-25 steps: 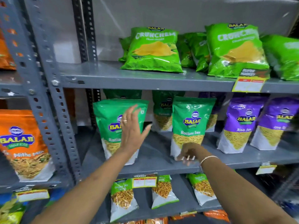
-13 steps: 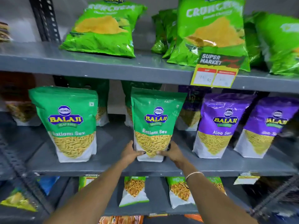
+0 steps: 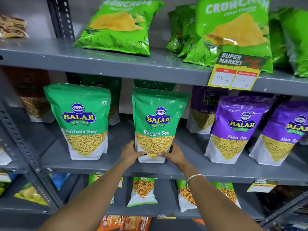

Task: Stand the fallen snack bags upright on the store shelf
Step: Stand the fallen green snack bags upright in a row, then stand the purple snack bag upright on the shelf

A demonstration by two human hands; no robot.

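Green sev bag [image 3: 158,124] stands upright; left hand [image 3: 131,154], right hand [image 3: 173,155] clasp its base.

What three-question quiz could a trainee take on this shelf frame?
1. True or false: both hands hold one green Ratlami Sev pouch.
2. Which colour are the Aloo Sev pouches: A purple, B orange?
3. Fill in: the yellow price tag shows MRP ___ Rs.

Key: 1 true, the left hand and right hand grip its base; 2 A; 3 40.
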